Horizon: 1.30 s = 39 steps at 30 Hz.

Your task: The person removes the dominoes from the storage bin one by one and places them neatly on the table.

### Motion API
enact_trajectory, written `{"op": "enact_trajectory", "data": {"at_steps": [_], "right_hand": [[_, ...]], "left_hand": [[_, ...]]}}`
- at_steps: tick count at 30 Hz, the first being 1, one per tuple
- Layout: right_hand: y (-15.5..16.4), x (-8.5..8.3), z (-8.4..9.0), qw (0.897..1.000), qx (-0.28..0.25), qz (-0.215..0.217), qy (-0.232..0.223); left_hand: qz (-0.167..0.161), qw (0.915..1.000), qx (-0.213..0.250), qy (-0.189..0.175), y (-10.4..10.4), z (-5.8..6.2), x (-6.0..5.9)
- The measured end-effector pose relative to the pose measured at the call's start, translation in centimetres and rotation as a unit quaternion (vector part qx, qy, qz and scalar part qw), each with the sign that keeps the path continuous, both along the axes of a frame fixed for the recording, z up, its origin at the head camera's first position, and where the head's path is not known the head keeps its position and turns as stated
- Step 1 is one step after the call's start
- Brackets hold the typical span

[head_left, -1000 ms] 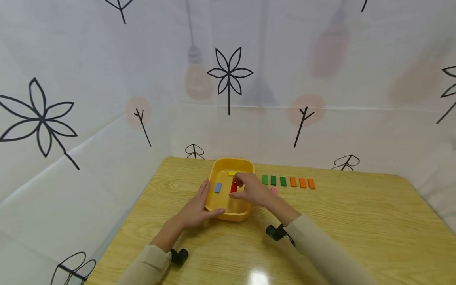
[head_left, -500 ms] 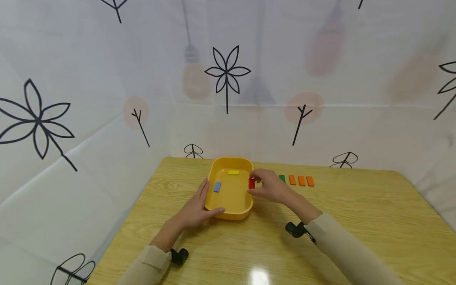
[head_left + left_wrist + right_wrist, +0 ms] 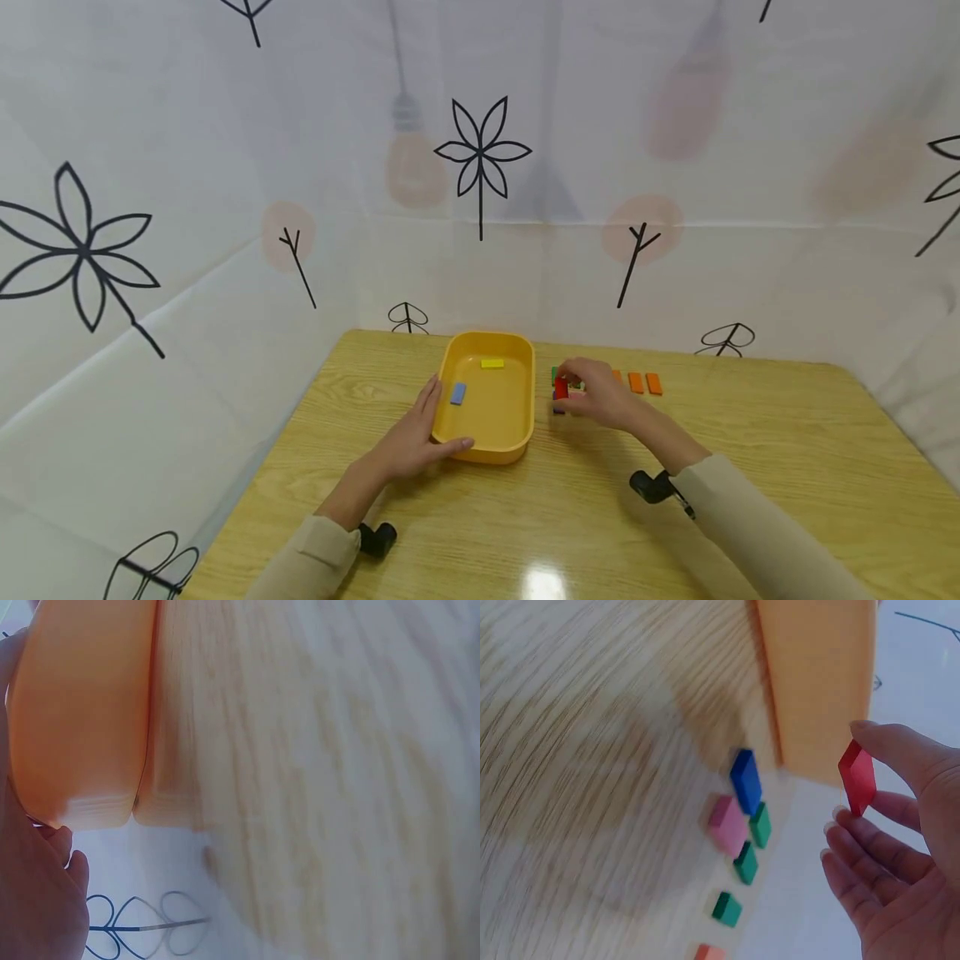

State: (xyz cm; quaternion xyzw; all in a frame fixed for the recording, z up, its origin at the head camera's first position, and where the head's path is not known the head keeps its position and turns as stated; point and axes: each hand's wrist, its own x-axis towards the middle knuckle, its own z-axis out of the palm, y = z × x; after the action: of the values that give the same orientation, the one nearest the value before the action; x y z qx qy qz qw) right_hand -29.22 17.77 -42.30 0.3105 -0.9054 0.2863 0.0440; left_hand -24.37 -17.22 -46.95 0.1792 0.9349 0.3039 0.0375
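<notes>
A yellow plastic tray stands on the table. My left hand rests on its near left corner, with the fingers along the left side and the thumb across the near rim. In the tray lie a blue block and a yellow block. Just right of the tray, my right hand pinches a small flat red block between thumb and fingertips, off the table. Beneath it on the table are a dark blue block, a pink block and green blocks, partly hidden in the head view.
Orange blocks continue the row to the right of my right hand. The wooden table ends at a white printed cloth at the back and left. Small black cameras hang at both wrists.
My right hand has lifted the red block out of the tray, over its right rim, and carried it rightward above the block rows. The left hand stays on the tray.
</notes>
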Motion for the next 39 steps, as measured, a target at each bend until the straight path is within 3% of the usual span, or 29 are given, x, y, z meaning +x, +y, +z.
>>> {"op": "enact_trajectory", "data": {"at_steps": [9, 26, 39], "right_hand": [[2.9, -0.6, -1.4, 0.998, 0.024, -0.027, -0.042], [5.8, -1.8, -4.5, 0.997, 0.025, -0.054, -0.042], [5.9, -1.3, -4.2, 0.997, 0.029, -0.041, -0.059]], "left_hand": [[0.001, 1.0, -0.001, -0.001, 0.0, 0.1, 0.1], [0.007, 0.9999, -0.003, -0.007, 0.1, 0.1, 0.2], [0.006, 1.0, -0.004, -0.003, 0.1, 0.0, 0.2]]}}
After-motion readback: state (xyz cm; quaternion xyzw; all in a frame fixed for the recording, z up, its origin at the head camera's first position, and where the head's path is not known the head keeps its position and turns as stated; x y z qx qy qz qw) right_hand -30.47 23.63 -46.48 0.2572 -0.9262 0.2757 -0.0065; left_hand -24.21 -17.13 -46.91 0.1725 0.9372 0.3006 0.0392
